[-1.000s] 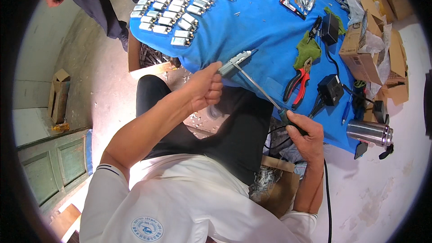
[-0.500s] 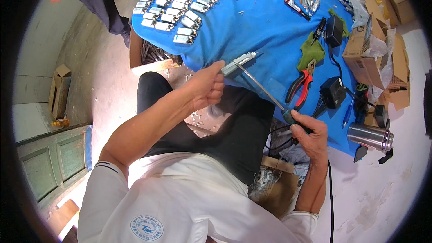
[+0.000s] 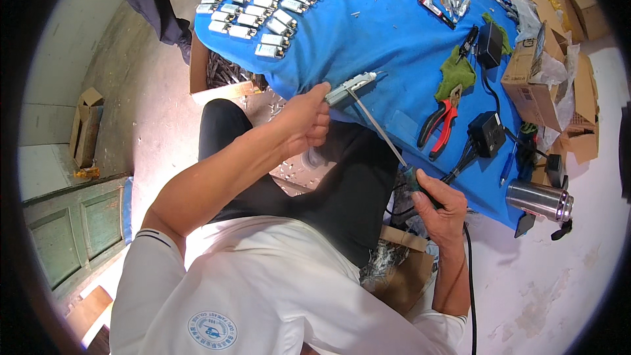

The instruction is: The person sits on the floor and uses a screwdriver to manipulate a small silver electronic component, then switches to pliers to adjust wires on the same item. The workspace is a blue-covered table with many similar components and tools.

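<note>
My left hand (image 3: 307, 118) is closed around the near end of a slim grey-white rectangular piece (image 3: 351, 87), held over the front edge of the blue-covered table (image 3: 368, 33). A thin tip sticks out of the piece's far end. In my right hand (image 3: 442, 205) is a soldering iron (image 3: 380, 128) with a long metal shaft and a dark green handle, a black cord running down from the hand. Its tip meets the side of the piece, though exact contact is too small to tell. Pliers with red and black handles (image 3: 439, 126) lie beyond my right hand.
Rows of small silver-white rectangular pieces (image 3: 273, 0) cover the far left of the table. At right are a green cloth (image 3: 455, 77), black adapters (image 3: 486, 135), a steel flask (image 3: 539, 199) and cardboard boxes (image 3: 536, 85). Another person's legs (image 3: 148, 0) stand at the far left.
My right hand has shifted left and slightly down, so the soldering iron slants more steeply. Its tip stays by the piece, and my left hand has barely moved.
</note>
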A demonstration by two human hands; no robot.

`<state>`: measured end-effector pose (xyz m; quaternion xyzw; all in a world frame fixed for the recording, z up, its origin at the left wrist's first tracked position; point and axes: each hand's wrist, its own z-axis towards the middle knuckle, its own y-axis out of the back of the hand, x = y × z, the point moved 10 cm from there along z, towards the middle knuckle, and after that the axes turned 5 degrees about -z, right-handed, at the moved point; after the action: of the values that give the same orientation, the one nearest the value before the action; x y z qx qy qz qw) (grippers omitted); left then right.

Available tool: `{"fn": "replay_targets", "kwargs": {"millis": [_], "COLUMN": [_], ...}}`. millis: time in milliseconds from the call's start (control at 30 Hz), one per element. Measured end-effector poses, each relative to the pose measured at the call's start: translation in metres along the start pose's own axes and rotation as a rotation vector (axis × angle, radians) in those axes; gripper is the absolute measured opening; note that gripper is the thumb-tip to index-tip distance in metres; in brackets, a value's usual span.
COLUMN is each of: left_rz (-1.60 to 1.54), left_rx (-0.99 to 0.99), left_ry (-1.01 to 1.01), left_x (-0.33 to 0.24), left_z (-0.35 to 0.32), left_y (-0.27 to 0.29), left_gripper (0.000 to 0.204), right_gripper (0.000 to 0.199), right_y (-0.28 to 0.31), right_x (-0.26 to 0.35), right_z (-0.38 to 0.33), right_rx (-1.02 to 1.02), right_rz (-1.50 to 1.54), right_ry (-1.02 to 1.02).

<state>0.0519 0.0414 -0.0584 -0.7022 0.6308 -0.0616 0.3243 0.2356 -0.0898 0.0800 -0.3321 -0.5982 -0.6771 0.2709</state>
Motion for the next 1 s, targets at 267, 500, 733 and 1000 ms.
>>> {"fn": "replay_targets", "kwargs": {"millis": [267,500,733,1000], "left_rz": [0.013,0.042,0.026,-0.020], "left_rx": [0.012,-0.001,0.000,0.032], "left_ry": [-0.002,0.008,0.010,0.003], "left_x": [-0.002,-0.003,-0.003,-0.002], "left_z": [0.001,-0.001,0.001,0.001], "left_y": [0.000,-0.001,0.000,-0.003], "left_gripper": [0.048,0.050,0.048,0.047], "right_gripper": [0.033,0.032,0.028,0.027], "right_y": [-0.006,-0.022,-0.017,-0.008], "right_x": [-0.048,-0.074,-0.063,0.013], "right_z": [-0.002,-0.006,-0.006,-0.006], "right_rx": [0.054,0.081,0.054,-0.085], "right_rz": [0.172,0.615,0.430,-0.117], "right_ry": [-0.183,-0.479,-0.417,0.117]}}
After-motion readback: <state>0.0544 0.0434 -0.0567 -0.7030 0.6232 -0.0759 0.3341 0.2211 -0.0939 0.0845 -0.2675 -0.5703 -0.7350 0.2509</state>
